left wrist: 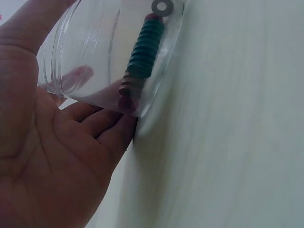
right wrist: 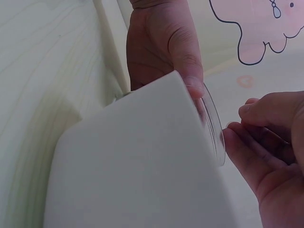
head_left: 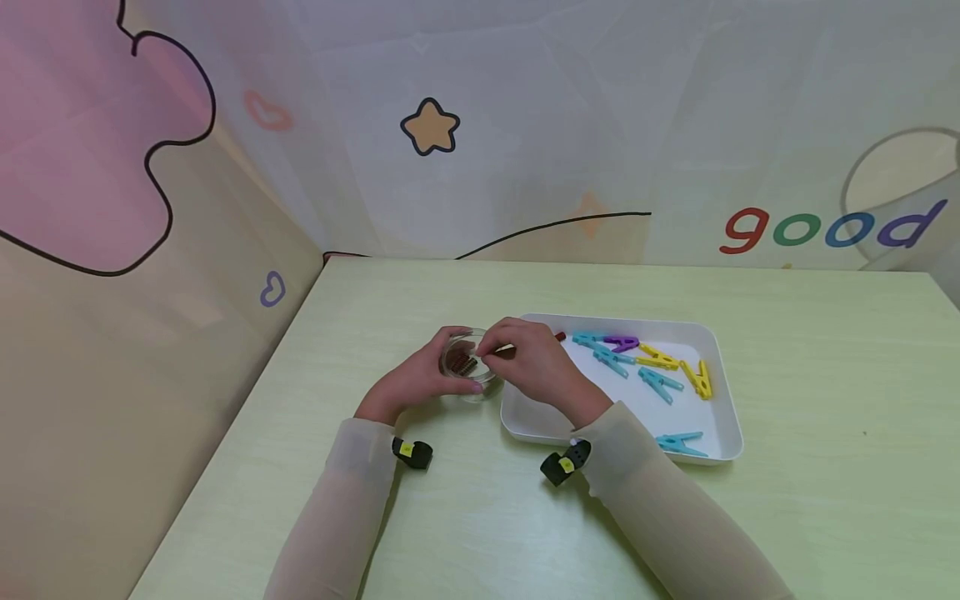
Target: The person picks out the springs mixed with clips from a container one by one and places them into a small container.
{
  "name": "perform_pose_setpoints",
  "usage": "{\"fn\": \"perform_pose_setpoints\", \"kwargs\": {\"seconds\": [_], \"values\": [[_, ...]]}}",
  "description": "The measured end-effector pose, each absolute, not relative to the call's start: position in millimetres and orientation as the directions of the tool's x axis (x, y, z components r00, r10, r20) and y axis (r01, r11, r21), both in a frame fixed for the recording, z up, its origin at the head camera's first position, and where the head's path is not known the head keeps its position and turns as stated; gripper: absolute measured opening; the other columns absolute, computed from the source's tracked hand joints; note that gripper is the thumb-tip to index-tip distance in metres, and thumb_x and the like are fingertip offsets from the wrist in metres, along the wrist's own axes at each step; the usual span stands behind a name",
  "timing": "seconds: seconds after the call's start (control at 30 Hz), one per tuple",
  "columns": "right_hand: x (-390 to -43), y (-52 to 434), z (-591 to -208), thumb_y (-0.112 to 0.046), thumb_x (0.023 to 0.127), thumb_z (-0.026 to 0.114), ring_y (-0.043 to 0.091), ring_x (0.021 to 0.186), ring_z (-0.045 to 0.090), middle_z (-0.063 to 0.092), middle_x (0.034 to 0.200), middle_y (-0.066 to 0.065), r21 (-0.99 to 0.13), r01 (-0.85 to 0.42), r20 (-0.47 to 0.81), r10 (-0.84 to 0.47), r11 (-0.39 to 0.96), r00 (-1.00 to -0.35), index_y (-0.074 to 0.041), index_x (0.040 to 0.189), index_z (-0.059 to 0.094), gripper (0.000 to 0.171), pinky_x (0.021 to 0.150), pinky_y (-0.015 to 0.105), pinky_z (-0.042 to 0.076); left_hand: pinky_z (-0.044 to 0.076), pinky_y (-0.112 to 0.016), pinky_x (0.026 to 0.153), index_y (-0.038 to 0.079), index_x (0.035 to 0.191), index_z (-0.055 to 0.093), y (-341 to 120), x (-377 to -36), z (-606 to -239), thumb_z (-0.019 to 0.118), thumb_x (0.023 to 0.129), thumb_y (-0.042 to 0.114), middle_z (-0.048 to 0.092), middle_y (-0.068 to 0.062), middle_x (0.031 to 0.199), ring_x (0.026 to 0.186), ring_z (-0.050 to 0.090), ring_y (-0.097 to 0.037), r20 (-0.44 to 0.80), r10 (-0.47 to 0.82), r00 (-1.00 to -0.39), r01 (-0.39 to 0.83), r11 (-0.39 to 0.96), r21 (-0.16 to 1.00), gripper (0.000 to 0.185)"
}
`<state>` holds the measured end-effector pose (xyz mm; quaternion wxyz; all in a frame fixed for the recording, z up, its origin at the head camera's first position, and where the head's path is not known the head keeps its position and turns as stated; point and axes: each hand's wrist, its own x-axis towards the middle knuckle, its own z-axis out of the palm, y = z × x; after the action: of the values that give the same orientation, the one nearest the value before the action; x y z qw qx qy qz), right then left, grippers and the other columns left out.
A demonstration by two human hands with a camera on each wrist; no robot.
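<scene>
A small clear dish [head_left: 471, 385] [left wrist: 95, 57] [right wrist: 214, 133] sits on the pale green table just left of a white tray [head_left: 726, 400] [right wrist: 133, 161]. My left hand [head_left: 416, 382] [left wrist: 42, 156] [right wrist: 161, 47] grips it, thumb on the rim and fingers under its side. Inside lies a stack of teal and brown ring discs [head_left: 459, 362] [left wrist: 142, 52] and a metal washer [left wrist: 162, 6]. My right hand [head_left: 536, 362] [right wrist: 270, 137] hovers over the dish with fingers pinched on a thin pale stick [head_left: 504, 348]. Its dark red end [head_left: 560, 337] pokes out behind the hand.
Several plastic clothes pegs [head_left: 660, 360] in teal, yellow and purple lie in the tray. Decorated walls close the table's far edge and left side. Bare tabletop [head_left: 825, 375] stretches to the right and in front of my arms.
</scene>
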<state>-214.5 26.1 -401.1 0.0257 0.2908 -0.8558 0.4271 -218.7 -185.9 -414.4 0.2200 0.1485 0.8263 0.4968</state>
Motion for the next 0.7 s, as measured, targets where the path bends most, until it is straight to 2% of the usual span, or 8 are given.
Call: {"fn": "perform_pose_setpoints", "kwargs": {"seconds": [0.53, 0.7], "values": [[-214, 26, -401, -0.010, 0.089, 0.067, 0.011, 0.092, 0.065, 0.069, 0.099, -0.003, -0.715, -0.526, 0.301, -0.476, 0.461, -0.826, -0.015, 0.092, 0.074, 0.009, 0.083, 0.026, 0.056, 0.036, -0.043, 0.111, 0.020, 0.146, 0.027, -185, -218, -412, 0.080, 0.081, 0.022, 0.048, -0.008, 0.141, 0.130, 0.047, -0.025, -0.223, 0.455, -0.862, 0.027, 0.481, 0.876, 0.083], [-214, 26, -399, -0.010, 0.089, 0.066, 0.011, 0.092, 0.065, 0.069, 0.099, -0.003, -0.715, -0.530, 0.307, -0.476, 0.456, -0.824, -0.015, 0.091, 0.074, 0.009, 0.082, 0.026, 0.056, 0.036, -0.044, 0.111, 0.023, 0.146, 0.026, -189, -228, -431, 0.081, 0.080, 0.023, 0.048, -0.006, 0.142, 0.131, 0.046, -0.024, -0.216, 0.455, -0.864, 0.034, 0.481, 0.876, 0.086]]}}
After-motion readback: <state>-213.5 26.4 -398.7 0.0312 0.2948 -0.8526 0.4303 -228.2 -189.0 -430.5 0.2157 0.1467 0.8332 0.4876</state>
